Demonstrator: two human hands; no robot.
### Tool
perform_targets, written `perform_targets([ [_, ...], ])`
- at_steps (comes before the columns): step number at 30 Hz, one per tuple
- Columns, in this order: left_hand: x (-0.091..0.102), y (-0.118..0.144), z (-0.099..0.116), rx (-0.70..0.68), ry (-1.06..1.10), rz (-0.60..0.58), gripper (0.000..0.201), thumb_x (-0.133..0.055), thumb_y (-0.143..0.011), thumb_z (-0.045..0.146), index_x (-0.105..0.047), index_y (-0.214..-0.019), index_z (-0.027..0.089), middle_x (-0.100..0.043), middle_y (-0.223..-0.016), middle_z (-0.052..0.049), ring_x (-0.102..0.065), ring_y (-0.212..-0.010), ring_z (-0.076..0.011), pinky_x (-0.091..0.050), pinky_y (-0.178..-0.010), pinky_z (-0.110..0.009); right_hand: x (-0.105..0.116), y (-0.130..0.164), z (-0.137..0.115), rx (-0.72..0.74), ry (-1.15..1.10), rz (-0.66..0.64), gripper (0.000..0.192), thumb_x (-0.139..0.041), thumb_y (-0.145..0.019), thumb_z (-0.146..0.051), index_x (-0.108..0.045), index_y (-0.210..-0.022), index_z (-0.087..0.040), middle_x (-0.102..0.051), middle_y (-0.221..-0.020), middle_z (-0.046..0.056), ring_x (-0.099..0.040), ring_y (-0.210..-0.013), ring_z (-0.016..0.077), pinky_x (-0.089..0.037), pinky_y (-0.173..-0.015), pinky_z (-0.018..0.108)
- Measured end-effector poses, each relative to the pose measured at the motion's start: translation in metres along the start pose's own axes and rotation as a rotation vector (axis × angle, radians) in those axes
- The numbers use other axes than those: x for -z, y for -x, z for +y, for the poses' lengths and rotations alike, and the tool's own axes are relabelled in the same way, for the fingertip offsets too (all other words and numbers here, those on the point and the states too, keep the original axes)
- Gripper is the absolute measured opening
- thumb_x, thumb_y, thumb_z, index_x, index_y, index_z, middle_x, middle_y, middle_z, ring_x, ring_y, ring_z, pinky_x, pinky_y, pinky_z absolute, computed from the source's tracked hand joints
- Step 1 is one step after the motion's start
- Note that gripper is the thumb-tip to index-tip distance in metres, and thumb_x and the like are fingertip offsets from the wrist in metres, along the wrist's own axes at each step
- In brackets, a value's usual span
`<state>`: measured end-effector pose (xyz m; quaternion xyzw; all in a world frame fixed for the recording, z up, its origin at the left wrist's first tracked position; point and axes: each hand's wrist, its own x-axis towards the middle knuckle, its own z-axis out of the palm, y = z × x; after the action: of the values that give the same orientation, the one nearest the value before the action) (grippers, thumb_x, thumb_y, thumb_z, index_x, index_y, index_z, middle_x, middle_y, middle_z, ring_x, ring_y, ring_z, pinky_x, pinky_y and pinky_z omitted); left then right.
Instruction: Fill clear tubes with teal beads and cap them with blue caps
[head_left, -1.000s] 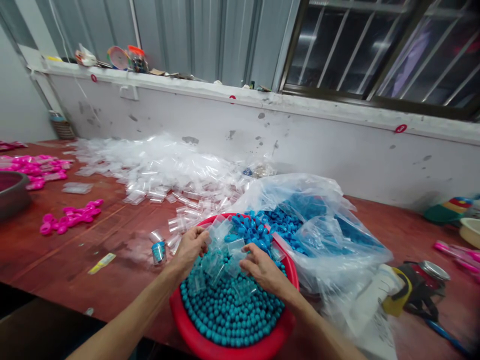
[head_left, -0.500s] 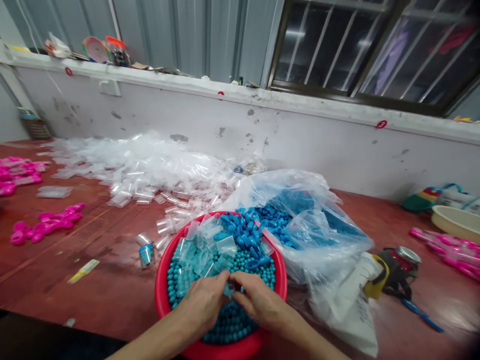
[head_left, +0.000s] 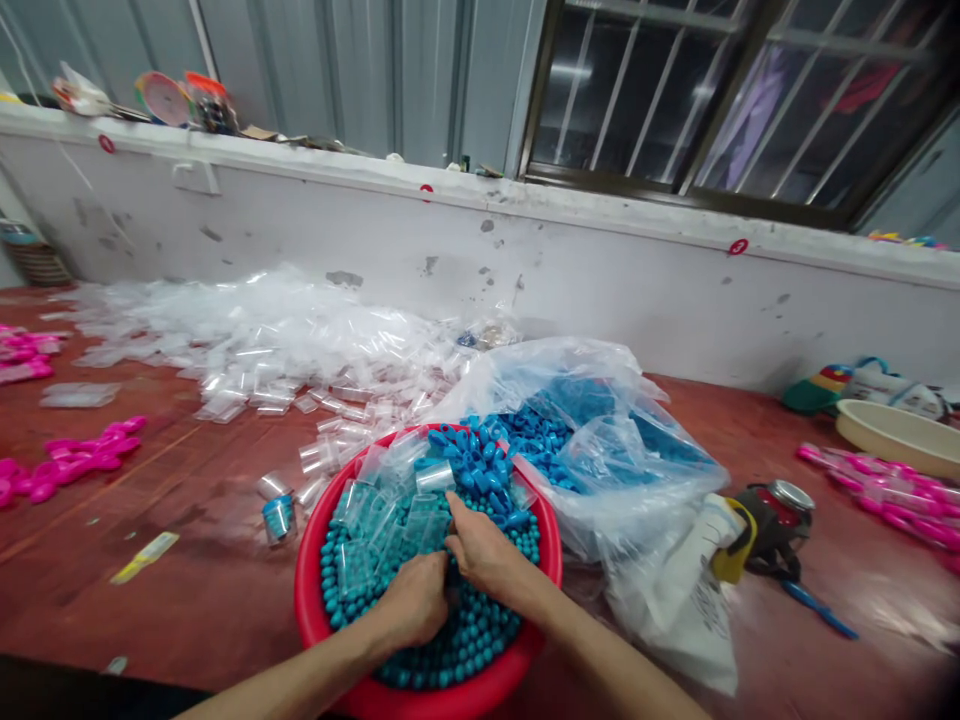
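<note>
A red basin (head_left: 306,580) holds round teal beads (head_left: 480,645), clear plastic pieces (head_left: 360,570) and glossy blue parts (head_left: 487,470). My left hand (head_left: 418,598) is closed low over the beads; whatever its fingers grip is hidden. Just to its right and higher, my right hand (head_left: 484,548) has its forefinger stretched out and thumb apart, the fingertip close to a clear cup (head_left: 435,477) lying on its side. Whether it touches the cup I cannot tell. Left of the basin, a small clear cup with blue contents (head_left: 277,518) stands on the table.
Many clear pieces (head_left: 262,330) are heaped along the wall. A plastic bag (head_left: 637,480) of blue parts leans at the basin's right. Pink pieces (head_left: 82,460) lie left, more pink strips (head_left: 877,490) right near a cream bowl (head_left: 892,435). A red-bodied lidded container (head_left: 784,510) stands beyond the bag.
My hands were together over the beads with a clear piece between the fingers. Now they are slightly apart, the left lower and the right stretched forward. The view has shifted a little.
</note>
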<state>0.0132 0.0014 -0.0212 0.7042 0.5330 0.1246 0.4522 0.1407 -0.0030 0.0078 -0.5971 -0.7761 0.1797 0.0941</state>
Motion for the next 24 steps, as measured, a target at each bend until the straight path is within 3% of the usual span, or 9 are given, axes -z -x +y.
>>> perform_targets([
  [6, -0.016, -0.014, 0.002, 0.184, 0.198, 0.021, 0.017, -0.059, -0.054, 0.013, -0.044, -0.05, 0.02, -0.045, -0.047, 0.002, -0.054, -0.069, -0.0246, -0.039, -0.068, -0.034, 0.0, 0.021, 0.014, -0.175, 0.173, -0.088, 0.03, -0.035, -0.073, -0.001, -0.055, -0.094, -0.009, -0.061, -0.09, 0.019, -0.06, -0.08, 0.0271, -0.042, -0.065, 0.034],
  [11, -0.033, -0.024, 0.007, 0.255, 0.544, -0.039, 0.006, -0.051, -0.063, 0.015, -0.048, -0.066, 0.02, -0.047, -0.05, 0.004, -0.052, -0.06, -0.0177, -0.041, -0.06, -0.03, -0.011, 0.018, 0.021, -0.113, 0.086, -0.066, 0.027, -0.039, -0.074, -0.004, -0.054, -0.095, -0.013, -0.059, -0.093, 0.011, -0.057, -0.084, 0.0188, -0.041, -0.068, 0.026],
  [14, -0.027, -0.021, 0.008, 0.224, 0.736, -0.115, 0.013, -0.049, -0.061, 0.011, -0.05, -0.072, 0.018, -0.052, -0.054, 0.004, -0.052, -0.06, -0.0147, -0.042, -0.064, -0.028, -0.003, 0.017, 0.026, -0.12, -0.172, -0.064, 0.028, -0.036, -0.08, -0.011, -0.052, -0.102, -0.017, -0.058, -0.071, 0.001, -0.056, -0.063, 0.0126, -0.041, -0.056, 0.021],
  [16, -0.019, -0.016, 0.009, 0.19, 0.831, -0.167, 0.018, -0.05, -0.058, 0.009, -0.052, -0.073, 0.017, -0.055, -0.057, 0.003, -0.053, -0.061, -0.0138, -0.042, -0.066, -0.028, 0.004, 0.021, 0.031, -0.162, -0.414, -0.086, 0.029, -0.034, -0.082, -0.016, -0.05, -0.107, -0.018, -0.048, -0.053, -0.005, -0.049, -0.044, 0.0104, -0.037, -0.044, 0.019],
  [18, -0.011, -0.011, 0.008, 0.157, 0.924, -0.2, 0.02, -0.055, -0.056, 0.01, -0.053, -0.075, 0.017, -0.057, -0.061, 0.003, -0.054, -0.064, -0.0133, -0.042, -0.069, -0.027, 0.009, 0.027, 0.035, -0.186, -0.525, -0.068, 0.029, -0.035, -0.083, -0.018, -0.052, -0.107, -0.018, -0.045, -0.05, -0.006, -0.044, -0.038, 0.0096, -0.035, -0.039, 0.019],
  [21, -0.002, -0.003, 0.007, 0.137, 1.089, -0.231, 0.025, -0.065, -0.055, 0.014, -0.054, -0.078, 0.016, -0.058, -0.063, 0.003, -0.054, -0.063, -0.0125, -0.04, -0.068, -0.026, 0.008, 0.036, 0.036, -0.105, -0.395, 0.049, 0.024, -0.042, -0.081, -0.018, -0.058, -0.098, -0.018, -0.058, -0.071, 0.001, -0.056, -0.059, 0.0127, -0.042, -0.055, 0.022],
  [24, 0.002, 0.004, 0.004, 0.121, 1.191, -0.241, 0.028, -0.07, -0.055, 0.018, -0.054, -0.077, 0.016, -0.058, -0.064, 0.003, -0.053, -0.062, -0.0116, -0.039, -0.067, -0.026, 0.007, 0.041, 0.032, -0.048, -0.141, 0.113, 0.023, -0.044, -0.082, -0.019, -0.06, -0.098, -0.022, -0.058, -0.093, 0.005, -0.057, -0.083, 0.0167, -0.042, -0.072, 0.025],
])
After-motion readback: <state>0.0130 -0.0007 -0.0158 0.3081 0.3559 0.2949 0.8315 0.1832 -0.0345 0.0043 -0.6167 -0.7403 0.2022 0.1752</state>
